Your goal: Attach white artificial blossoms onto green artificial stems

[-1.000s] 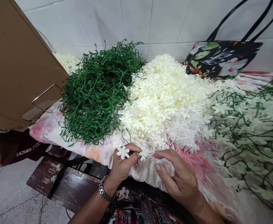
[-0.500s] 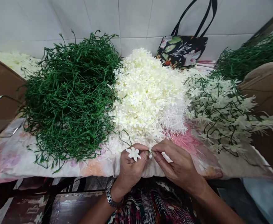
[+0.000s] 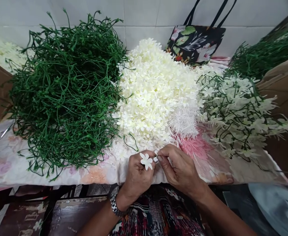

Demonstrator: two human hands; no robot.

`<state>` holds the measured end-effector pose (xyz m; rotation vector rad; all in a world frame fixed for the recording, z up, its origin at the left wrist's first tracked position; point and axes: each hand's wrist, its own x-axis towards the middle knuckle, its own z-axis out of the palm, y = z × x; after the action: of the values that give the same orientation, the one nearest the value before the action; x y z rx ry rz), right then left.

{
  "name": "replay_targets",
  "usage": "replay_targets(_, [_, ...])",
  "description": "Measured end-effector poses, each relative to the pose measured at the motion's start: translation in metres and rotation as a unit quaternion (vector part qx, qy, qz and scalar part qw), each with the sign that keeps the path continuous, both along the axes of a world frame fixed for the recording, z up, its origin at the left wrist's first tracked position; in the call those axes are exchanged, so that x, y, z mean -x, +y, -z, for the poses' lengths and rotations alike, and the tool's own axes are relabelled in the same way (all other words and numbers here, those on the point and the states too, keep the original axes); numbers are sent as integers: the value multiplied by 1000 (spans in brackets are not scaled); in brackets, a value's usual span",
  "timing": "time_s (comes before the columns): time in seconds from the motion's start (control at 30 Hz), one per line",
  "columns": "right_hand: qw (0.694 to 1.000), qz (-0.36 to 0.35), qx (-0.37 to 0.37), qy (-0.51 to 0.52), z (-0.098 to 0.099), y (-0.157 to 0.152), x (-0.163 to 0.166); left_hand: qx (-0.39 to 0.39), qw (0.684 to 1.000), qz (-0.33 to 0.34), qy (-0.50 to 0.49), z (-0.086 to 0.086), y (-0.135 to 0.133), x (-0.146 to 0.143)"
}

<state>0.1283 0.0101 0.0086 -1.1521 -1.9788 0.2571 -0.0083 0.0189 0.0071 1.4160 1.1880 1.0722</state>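
Head view, one moment.

- Left hand (image 3: 137,170): curled shut, gripping a flower (image 3: 146,161) between its fingers, petals up. Watch (image 3: 115,205) on the wrist.
- Right hand (image 3: 180,167): thumb and forefinger pinched on a white bit (image 3: 156,159), just beside the flower and touching the left fingertips. The other fingers are folded under.
- Position: both hands meet at the near edge of the cloth (image 3: 48,170), which is pale with pink blotches. The flower sits over that edge, directly in front of the flower heap (image 3: 156,91).
- Flower heap: cream-white loose blossoms piled high at the centre of the cloth.
- Bristles (image 3: 184,123): a clump of thin white pieces against the heap's right foot.
- Stems (image 3: 65,88): a large tangle of bare green stalks, left of the flower heap and touching it.
- Sprigs (image 3: 237,111): green stalks bearing white blossoms, lying right of the heap and reaching toward the right edge.
- Bag (image 3: 195,44): black with a floral print and dark straps, upright against the tiled wall (image 3: 144,16) behind the heap.
- Box (image 3: 281,85): brown cardboard, far right, with more green stalks behind it.
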Motion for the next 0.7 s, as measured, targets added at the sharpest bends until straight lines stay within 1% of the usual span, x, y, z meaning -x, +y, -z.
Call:
replay_targets(0.23, [999, -35, -30, 15, 6, 5, 2, -10, 1000, -25, -14, 5, -5, -2])
replay_targets(0.33, [998, -58, -7, 33, 3, 5, -3, 18, 999, -14, -28, 6, -7, -1])
replay_targets(0.43, [995, -79, 40, 51, -5, 3, -14, 37, 998, -14, -46, 5, -8, -1])
replay_targets(0.57, [995, -83, 58, 19, -14, 1, -26, 1, 999, -19, -42, 2, -9, -3])
replay_targets(0.7, [993, -105, 57, -5, -15, 2, -30, -64, 998, -14, 5, 2, -13, -5])
